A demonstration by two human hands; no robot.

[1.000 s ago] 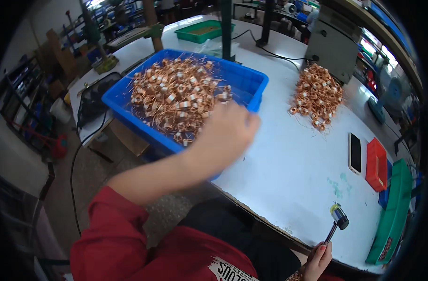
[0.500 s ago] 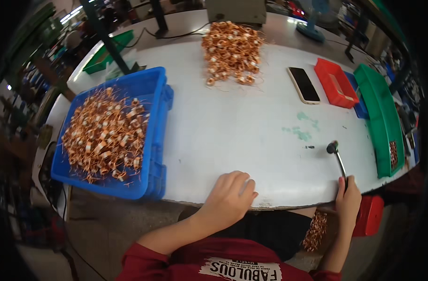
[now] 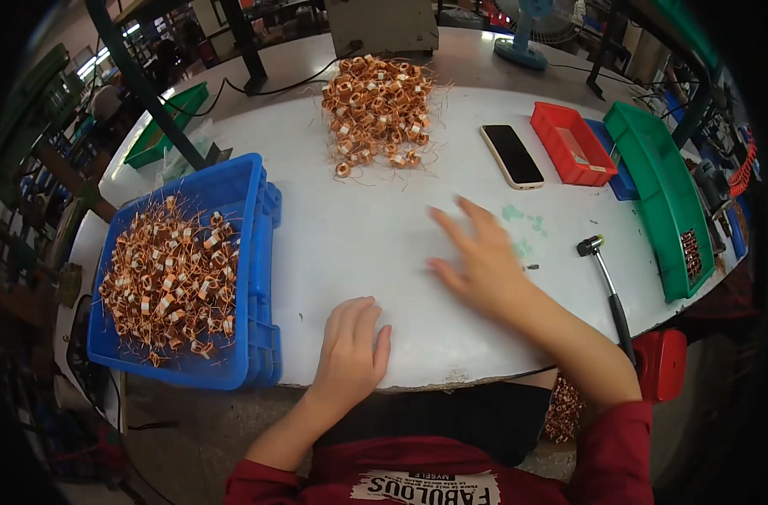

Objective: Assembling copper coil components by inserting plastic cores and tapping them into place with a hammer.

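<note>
Over the middle of the white table (image 3: 384, 227) my right hand (image 3: 481, 265) reaches forward, fingers spread and nothing in them. My left hand (image 3: 350, 343) rests near the table's front edge, fingers side by side and thumb apart, holding nothing visible. To the right lies a small mallet (image 3: 617, 313) with a dark head, metal shaft and black grip, touched by neither hand. Beyond my hands sits a heap of copper wire coils (image 3: 376, 109) with loose wire ends. More such coils (image 3: 169, 282) fill a blue crate (image 3: 251, 278) left of my left hand.
A phone (image 3: 512, 156), a red bin (image 3: 573, 145) and a long green tray (image 3: 653, 198) holding small parts line the right side. A grey metal box (image 3: 382, 27) and a fan (image 3: 521, 52) stand at the back. A red stool (image 3: 660, 364) is below the right edge.
My right hand has let go of the mallet, now lying on the table, and moved left and forward, fingers opening. My left hand has shifted left. The view has turned slightly.
</note>
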